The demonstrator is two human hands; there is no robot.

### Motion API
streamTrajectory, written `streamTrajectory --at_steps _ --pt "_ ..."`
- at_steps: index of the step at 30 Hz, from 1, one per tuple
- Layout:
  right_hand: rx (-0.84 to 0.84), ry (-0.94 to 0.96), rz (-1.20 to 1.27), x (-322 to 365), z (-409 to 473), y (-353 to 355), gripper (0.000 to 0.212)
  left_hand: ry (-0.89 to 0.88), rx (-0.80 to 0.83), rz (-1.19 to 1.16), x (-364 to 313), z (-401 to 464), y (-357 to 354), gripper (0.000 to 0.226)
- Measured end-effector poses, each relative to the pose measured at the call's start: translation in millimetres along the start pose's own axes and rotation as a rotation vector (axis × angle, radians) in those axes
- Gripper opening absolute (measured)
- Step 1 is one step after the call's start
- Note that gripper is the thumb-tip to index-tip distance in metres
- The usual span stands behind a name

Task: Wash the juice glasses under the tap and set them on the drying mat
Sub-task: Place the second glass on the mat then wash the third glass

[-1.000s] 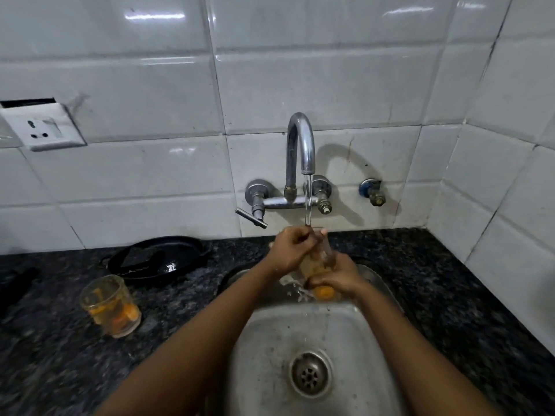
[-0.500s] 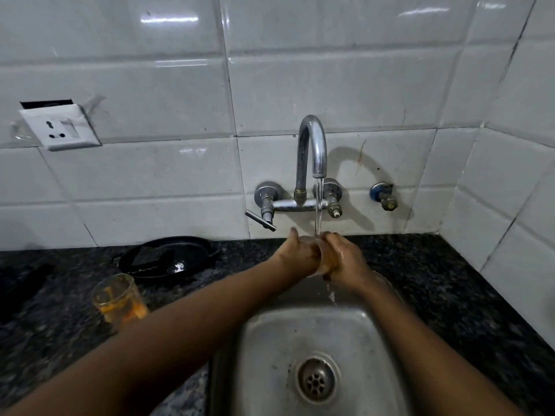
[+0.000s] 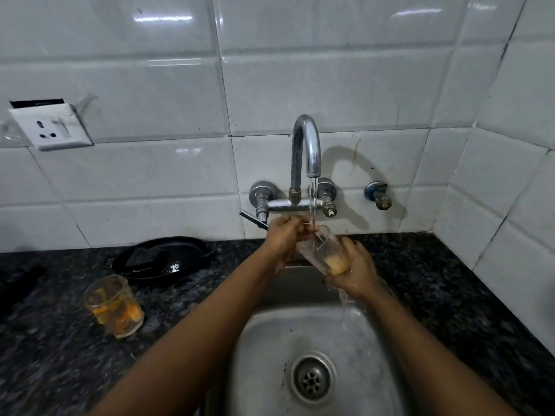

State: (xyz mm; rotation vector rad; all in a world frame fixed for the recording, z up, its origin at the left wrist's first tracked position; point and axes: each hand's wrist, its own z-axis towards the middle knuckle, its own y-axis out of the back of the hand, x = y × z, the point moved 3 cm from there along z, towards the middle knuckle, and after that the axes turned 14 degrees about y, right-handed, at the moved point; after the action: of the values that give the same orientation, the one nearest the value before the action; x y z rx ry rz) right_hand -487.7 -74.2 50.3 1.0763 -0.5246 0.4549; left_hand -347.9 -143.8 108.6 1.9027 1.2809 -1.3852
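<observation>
Hands: right hand (image 3: 354,270) grips tilted juice glass (image 3: 322,250) base; left hand (image 3: 283,235) holds its rim, under tap (image 3: 306,148) stream above sink (image 3: 270,349).
Tabletop, 9 o'clock: second juice glass (image 3: 114,306), orange residue inside.
Tabletop, 10 o'clock: black pan (image 3: 162,256).

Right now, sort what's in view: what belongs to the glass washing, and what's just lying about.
Job:
- glass in hand, tilted under the tap
- left hand at its rim, right hand round its base
- dirty glass on the counter
- sink

Lying about:
- black pan
- wall socket
</observation>
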Motion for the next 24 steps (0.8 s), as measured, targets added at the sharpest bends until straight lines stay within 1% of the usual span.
streamTrajectory --at_steps 1,3,5,6,9,11,12,15,17,19,20,22,23,24 --pt "0.035 0.005 -0.018 4.0 -1.4 0.0 0.086 -0.001 -0.080 -0.048 1.7 1.3 5.7 0.019" --pt "0.130 0.024 -0.128 8.9 -3.8 -2.7 0.084 0.024 -0.194 -0.131 12.1 0.3 14.5 0.020" --pt "0.195 0.058 -0.292 16.0 -4.8 -5.9 0.074 0.080 -0.261 -0.163 29.7 -1.1 22.1 0.027" --pt "0.229 0.076 -0.394 19.4 -5.3 -7.2 0.070 0.128 -0.269 -0.165 40.6 -2.7 25.1 0.032" --pt "0.343 0.154 -0.738 27.1 -5.9 -10.1 0.063 0.331 -0.199 -0.141 76.0 -7.4 27.3 0.045" --pt "0.300 0.273 -0.869 36.1 -7.4 -8.9 0.047 0.420 -0.146 -0.089 94.6 -8.4 28.1 0.049" --pt "0.277 0.316 -0.918 36.7 -7.5 -10.0 0.042 0.439 -0.115 -0.076 101.0 -7.1 28.0 0.050" --pt "0.313 0.414 -1.062 34.3 -7.8 -11.3 0.048 0.449 -0.005 -0.105 108.4 -5.6 21.6 0.051" --pt "0.293 0.483 -1.131 33.8 -6.9 -10.3 0.047 0.448 0.012 -0.131 108.3 -2.4 18.8 0.049" --pt "0.237 0.515 -1.122 33.7 -5.3 -9.1 0.043 0.431 0.016 -0.218 103.0 -1.3 17.4 0.046" --pt "0.195 0.502 -1.088 35.5 -3.8 -6.7 0.040 0.399 0.041 -0.286 98.0 0.0 16.7 0.045" --pt "0.113 0.381 -0.978 37.4 -3.5 -1.3 0.039 0.293 0.165 -0.395 84.6 -3.7 10.4 0.041" --pt "0.092 0.317 -0.895 37.0 -2.4 -0.3 0.043 0.230 0.222 -0.380 79.2 -5.4 5.6 0.039" --pt "0.122 0.261 -0.809 35.1 -1.0 -1.4 0.049 0.166 0.284 -0.309 74.0 -8.4 -0.3 0.040"
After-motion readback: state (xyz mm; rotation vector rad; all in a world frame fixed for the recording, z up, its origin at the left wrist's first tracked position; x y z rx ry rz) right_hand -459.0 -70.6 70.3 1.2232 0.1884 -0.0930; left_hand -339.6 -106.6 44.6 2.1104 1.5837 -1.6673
